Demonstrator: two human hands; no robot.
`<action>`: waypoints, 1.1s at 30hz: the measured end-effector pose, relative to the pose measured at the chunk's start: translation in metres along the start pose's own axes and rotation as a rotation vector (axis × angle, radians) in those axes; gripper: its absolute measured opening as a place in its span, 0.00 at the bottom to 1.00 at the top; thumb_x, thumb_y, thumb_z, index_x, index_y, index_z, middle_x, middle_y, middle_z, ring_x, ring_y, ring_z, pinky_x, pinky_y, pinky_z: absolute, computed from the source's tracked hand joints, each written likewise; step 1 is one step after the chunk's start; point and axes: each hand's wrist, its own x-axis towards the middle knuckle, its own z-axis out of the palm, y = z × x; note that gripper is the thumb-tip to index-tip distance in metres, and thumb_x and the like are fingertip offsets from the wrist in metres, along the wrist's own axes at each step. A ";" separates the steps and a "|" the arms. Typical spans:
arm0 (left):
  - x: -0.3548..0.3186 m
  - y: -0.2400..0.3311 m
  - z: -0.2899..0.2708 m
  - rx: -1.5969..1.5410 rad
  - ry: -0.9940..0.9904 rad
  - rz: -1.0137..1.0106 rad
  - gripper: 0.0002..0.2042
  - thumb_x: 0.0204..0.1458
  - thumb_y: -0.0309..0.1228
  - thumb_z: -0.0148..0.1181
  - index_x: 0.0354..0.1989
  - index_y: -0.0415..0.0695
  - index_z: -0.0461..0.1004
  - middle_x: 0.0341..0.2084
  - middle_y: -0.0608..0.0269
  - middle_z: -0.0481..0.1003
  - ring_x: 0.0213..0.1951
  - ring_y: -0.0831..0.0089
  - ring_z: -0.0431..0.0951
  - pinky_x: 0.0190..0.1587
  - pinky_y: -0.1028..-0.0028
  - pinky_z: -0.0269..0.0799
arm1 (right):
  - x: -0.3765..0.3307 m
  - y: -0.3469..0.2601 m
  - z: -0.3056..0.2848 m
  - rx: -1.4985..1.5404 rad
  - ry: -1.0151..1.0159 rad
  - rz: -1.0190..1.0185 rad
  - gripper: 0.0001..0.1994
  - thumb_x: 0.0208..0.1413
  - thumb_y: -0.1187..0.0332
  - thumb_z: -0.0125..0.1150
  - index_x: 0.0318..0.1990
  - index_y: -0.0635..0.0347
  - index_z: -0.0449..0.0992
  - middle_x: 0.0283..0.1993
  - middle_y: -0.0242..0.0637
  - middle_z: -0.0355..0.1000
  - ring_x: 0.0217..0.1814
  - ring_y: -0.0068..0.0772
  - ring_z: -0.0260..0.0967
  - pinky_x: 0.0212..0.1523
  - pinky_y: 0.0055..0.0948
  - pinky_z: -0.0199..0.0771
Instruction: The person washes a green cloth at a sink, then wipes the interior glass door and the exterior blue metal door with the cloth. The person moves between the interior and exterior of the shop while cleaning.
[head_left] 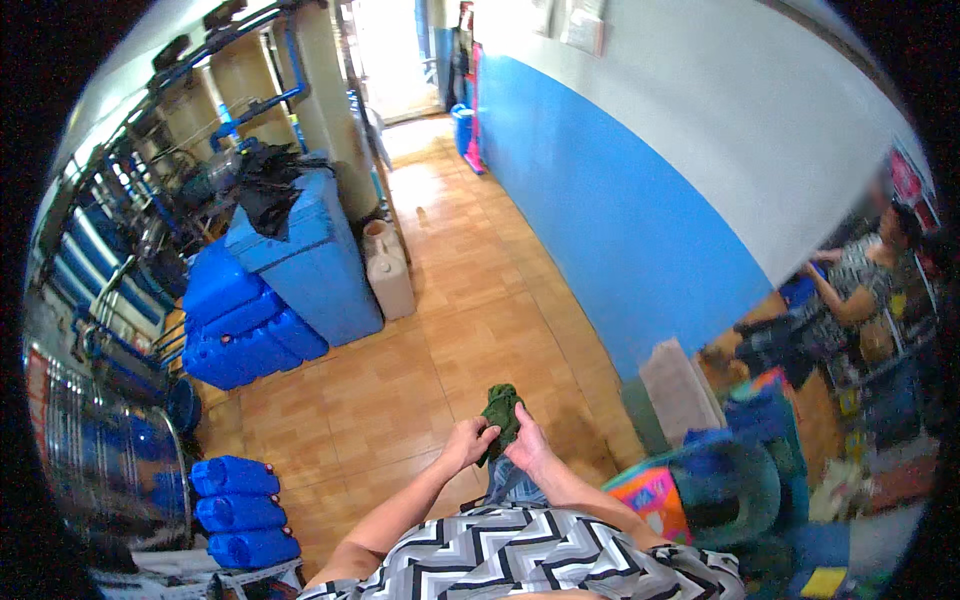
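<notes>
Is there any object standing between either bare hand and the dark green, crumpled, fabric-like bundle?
Nothing visible does. The bare left hand and bare right hand both directly touch the dark green, crumpled, fabric-like bundle, from opposite sides.

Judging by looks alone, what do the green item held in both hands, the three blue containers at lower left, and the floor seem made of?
Green item: probably fabric, matte; it looks bunched and textured.
Blue containers: likely moulded plastic, slightly shiny; rounded edges and even colour suggest it.
Floor: perhaps glossy tile, though vinyl is possible; wood-toned blocks, straight joints and pale glare show.
</notes>
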 end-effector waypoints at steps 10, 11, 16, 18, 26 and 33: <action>0.165 0.060 -0.075 -0.747 0.025 -0.080 0.11 0.58 0.37 0.52 0.33 0.42 0.73 0.25 0.67 0.73 0.29 0.77 0.71 0.33 0.74 0.69 | 0.118 -0.129 0.082 -0.231 0.004 0.140 0.27 0.60 0.41 0.40 0.54 0.50 0.69 0.53 0.37 0.70 0.54 0.41 0.68 0.49 0.50 0.71; 0.181 0.068 -0.082 -0.930 0.015 -0.151 0.09 0.59 0.36 0.52 0.33 0.44 0.73 0.25 0.69 0.72 0.29 0.78 0.71 0.32 0.74 0.69 | 0.129 -0.140 0.088 -0.192 -0.074 0.140 0.29 0.60 0.39 0.39 0.55 0.50 0.69 0.52 0.37 0.72 0.54 0.41 0.69 0.46 0.48 0.74; 0.253 0.098 -0.136 -1.237 0.059 -0.152 0.09 0.60 0.36 0.50 0.35 0.45 0.72 0.31 0.68 0.75 0.31 0.78 0.75 0.34 0.75 0.72 | 0.209 -0.170 0.111 -0.273 0.010 0.035 0.32 0.59 0.37 0.36 0.58 0.51 0.66 0.57 0.38 0.68 0.55 0.42 0.68 0.56 0.46 0.69; 0.284 0.099 -0.158 -1.350 0.030 -0.103 0.09 0.60 0.36 0.50 0.36 0.44 0.72 0.31 0.67 0.75 0.32 0.77 0.76 0.34 0.76 0.73 | 0.245 -0.185 0.117 -0.210 -0.081 0.086 0.25 0.61 0.45 0.39 0.53 0.51 0.70 0.48 0.33 0.72 0.49 0.37 0.71 0.50 0.41 0.73; 0.437 0.071 -0.247 -1.491 0.013 -0.062 0.10 0.58 0.36 0.51 0.39 0.44 0.74 0.35 0.63 0.77 0.37 0.72 0.78 0.41 0.73 0.73 | 0.393 -0.258 0.214 -0.381 -0.370 0.058 0.25 0.59 0.47 0.41 0.53 0.56 0.68 0.49 0.39 0.71 0.48 0.39 0.71 0.41 0.45 0.78; 0.562 0.043 -0.307 -1.262 0.018 -0.071 0.11 0.50 0.30 0.63 0.39 0.44 0.70 0.32 0.64 0.75 0.35 0.73 0.76 0.39 0.71 0.73 | 0.488 -0.340 0.289 -0.165 -0.432 0.148 0.28 0.61 0.49 0.45 0.61 0.61 0.61 0.59 0.44 0.66 0.59 0.46 0.65 0.60 0.48 0.63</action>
